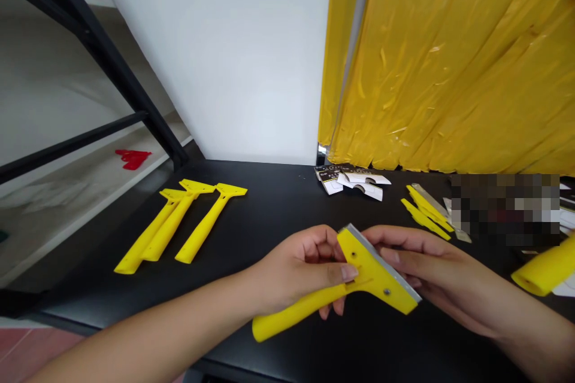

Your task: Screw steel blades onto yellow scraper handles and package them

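Observation:
Both my hands hold a yellow plastic scraper (359,284) above the black table (269,191), with its handle pointing down to the left. My left hand (300,269) grips the scraper's head near the neck, thumb on a screw-fixed plate. My right hand (417,263) wraps around the far end, fingers beside the metal blade edge (384,257). Three more yellow scrapers (179,224) lie side by side on the table to the left.
White card packaging (354,182) and yellow plastic strips (424,215) with metal blades lie at the table's back edge. A yellow handle (545,272) pokes in at right. A blurred patch (505,209) hides some items. A yellow plastic sheet (449,60) hangs behind.

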The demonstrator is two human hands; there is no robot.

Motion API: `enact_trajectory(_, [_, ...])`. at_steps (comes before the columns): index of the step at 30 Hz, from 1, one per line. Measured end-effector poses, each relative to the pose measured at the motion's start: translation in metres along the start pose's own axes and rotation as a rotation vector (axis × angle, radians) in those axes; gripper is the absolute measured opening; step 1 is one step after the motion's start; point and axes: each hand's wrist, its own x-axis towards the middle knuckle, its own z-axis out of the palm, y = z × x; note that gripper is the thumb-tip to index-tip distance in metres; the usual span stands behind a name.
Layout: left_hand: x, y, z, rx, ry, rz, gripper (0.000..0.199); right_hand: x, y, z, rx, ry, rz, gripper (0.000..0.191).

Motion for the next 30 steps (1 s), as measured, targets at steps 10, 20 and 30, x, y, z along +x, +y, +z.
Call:
enact_trajectory(10, [0.0001, 0.0017, 0.0011, -0.031, -0.001, 0.030, 0.041, 0.0023, 0.0031, -0.0005, 0.093, -0.111, 0.043, 0.038])
enact_trajectory(20, [-0.0013, 0.0010, 0.0014, -0.021, 0.006, 0.029, 0.034, 0.0041, 0.0046, -0.0020, 0.132, -0.150, 0.036, 0.033])
enact_trajectory(30, [-0.0002, -0.0019, 0.0028, 0.048, 0.135, 0.108, 0.028, 0.0080, 0.0089, -0.0019, 0.243, -0.041, 0.067, 0.039])
